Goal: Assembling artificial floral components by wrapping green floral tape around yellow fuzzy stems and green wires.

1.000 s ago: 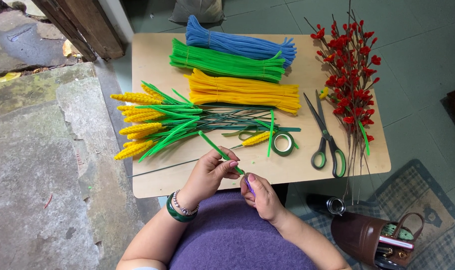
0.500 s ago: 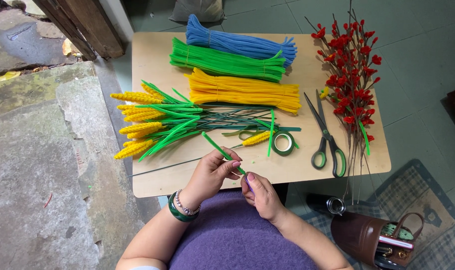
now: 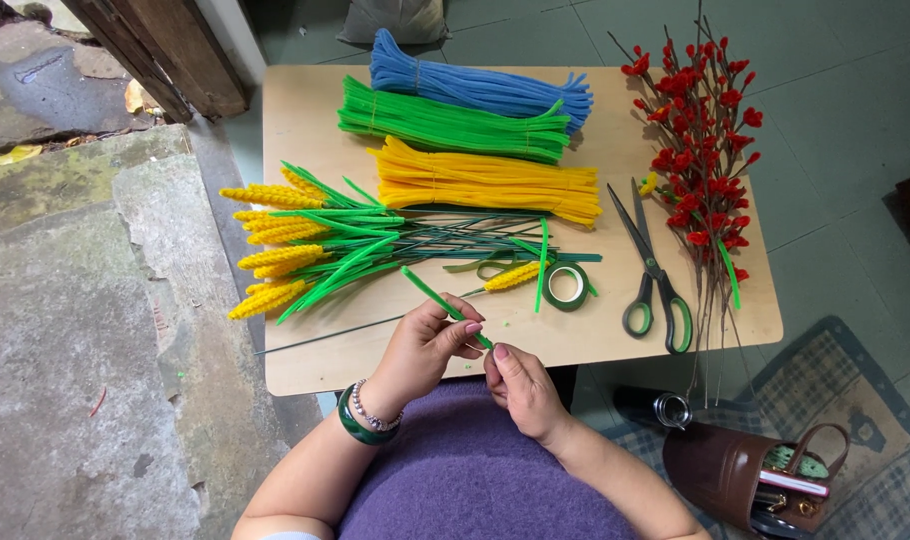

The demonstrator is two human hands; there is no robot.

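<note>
In the head view, the left hand (image 3: 427, 345) and the right hand (image 3: 520, 385) meet just above the near edge of the wooden table (image 3: 595, 340), over a purple lap. Both pinch the same green pipe cleaner (image 3: 437, 298): the left hand's fingers close around its middle, the right hand's thumb and fingertips grip its near end, and the rest of the stem slants up and to the left, sticking out beyond the left hand over the table. A thin wire (image 3: 325, 335) lies on the table just left of the left hand, running toward the near-left corner. Farther back lie a heap of yellow wheat-like stalks with green leaves (image 3: 285, 250), and beyond them bundles of yellow pipe cleaners (image 3: 485, 180), green pipe cleaners (image 3: 445, 125) and blue pipe cleaners (image 3: 475, 88). A roll of green tape (image 3: 567, 287) sits just beyond the right hand, with scissors (image 3: 650, 265) to its right and red berry branches (image 3: 700, 150) at the far right. On the floor at the near right stands a brown bag (image 3: 735, 470).
</note>
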